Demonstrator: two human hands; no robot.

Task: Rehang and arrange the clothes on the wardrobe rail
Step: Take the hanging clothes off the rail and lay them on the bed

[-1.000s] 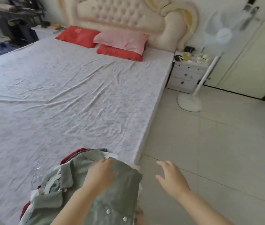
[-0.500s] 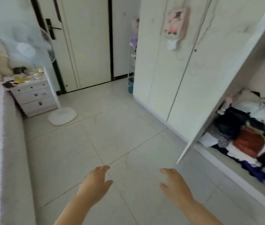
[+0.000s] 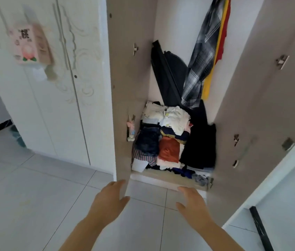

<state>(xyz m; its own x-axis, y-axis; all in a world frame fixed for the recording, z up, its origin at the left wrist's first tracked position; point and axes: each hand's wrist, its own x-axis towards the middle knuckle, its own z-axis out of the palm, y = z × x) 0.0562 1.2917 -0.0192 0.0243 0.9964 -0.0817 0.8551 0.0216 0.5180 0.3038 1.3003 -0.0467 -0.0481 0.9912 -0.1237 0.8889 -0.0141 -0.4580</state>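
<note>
Before the open wardrobe [image 3: 130, 69], both the left hand [image 3: 109, 201] and right hand [image 3: 193, 205] hover empty with relaxed fingers, near piled folded clothes [image 3: 168, 136] under hanging shirts [image 3: 204, 51].

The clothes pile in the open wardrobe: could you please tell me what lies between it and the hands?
In the head view, only bare floor tile and the wardrobe's front ledge separate the left hand and right hand from the clothes pile.
</note>
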